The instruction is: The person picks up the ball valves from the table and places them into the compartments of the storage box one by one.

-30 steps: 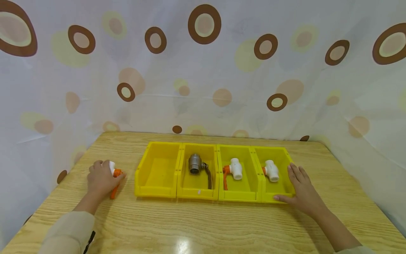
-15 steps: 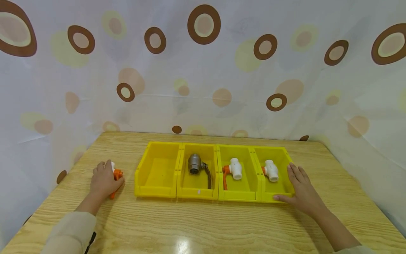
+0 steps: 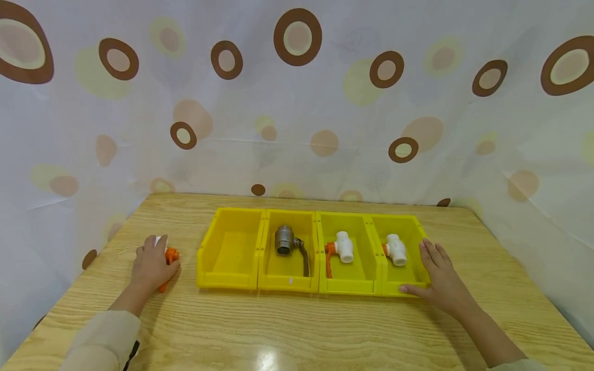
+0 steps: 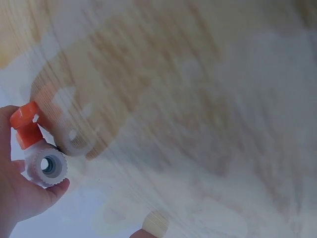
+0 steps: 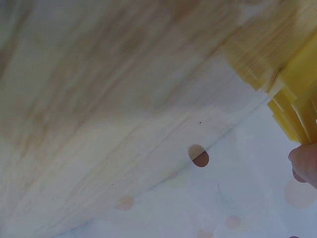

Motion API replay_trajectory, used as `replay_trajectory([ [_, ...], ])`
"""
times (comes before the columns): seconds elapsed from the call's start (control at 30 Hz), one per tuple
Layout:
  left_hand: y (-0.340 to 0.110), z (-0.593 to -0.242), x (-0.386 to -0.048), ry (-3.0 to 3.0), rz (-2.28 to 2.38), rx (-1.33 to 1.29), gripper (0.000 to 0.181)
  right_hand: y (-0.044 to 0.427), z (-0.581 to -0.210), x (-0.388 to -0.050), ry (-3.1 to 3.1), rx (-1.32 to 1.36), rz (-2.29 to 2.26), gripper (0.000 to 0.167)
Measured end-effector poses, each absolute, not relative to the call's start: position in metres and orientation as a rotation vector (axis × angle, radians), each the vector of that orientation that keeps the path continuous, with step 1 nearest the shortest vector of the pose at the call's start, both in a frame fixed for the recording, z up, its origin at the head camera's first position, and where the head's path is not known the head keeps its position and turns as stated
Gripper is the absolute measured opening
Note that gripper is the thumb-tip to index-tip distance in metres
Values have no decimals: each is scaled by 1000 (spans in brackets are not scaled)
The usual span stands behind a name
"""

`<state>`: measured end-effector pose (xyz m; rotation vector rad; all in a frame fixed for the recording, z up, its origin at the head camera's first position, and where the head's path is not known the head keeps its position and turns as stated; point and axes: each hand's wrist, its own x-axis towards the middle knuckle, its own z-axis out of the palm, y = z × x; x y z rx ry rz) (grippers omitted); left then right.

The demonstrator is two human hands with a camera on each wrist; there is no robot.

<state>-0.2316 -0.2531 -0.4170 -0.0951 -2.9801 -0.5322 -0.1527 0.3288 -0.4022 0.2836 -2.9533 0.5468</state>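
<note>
At the left of the table my left hand grips a white plastic ball valve with an orange lever handle. Much of the valve is hidden behind the fingers in the head view. The left wrist view shows the ball valve's ribbed round end beside the thumb. My right hand rests against the rightmost yellow bin, fingers straight along its side wall and thumb on the front lip. Inside that bin lies another white valve, its orange part partly hidden by the divider.
Several yellow bins stand joined in a row. The leftmost bin shows a bare floor. A metal valve with a dark lever lies in the second, a white valve with an orange lever in the third. A patterned curtain hangs behind the wooden table.
My left hand has shifted slightly to the right and closed further round the ball valve, covering more of its white body. My right hand has stayed at the rightmost bin.
</note>
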Motion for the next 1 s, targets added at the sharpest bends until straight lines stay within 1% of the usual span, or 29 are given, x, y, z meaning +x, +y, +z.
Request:
replay_trajectory([
  [0.17, -253, -415, -231, -2986, -512, -99, 69, 329, -402, -153, -2942, 288, 547, 111],
  [0.47, -248, -411, -227, -2972, -522, -75, 63, 329, -403, -153, -2941, 288, 553, 112],
  [1.0, -247, -409, -230, -2950, -593, 68, 65, 331, -405, -154, -2943, 296, 540, 112],
])
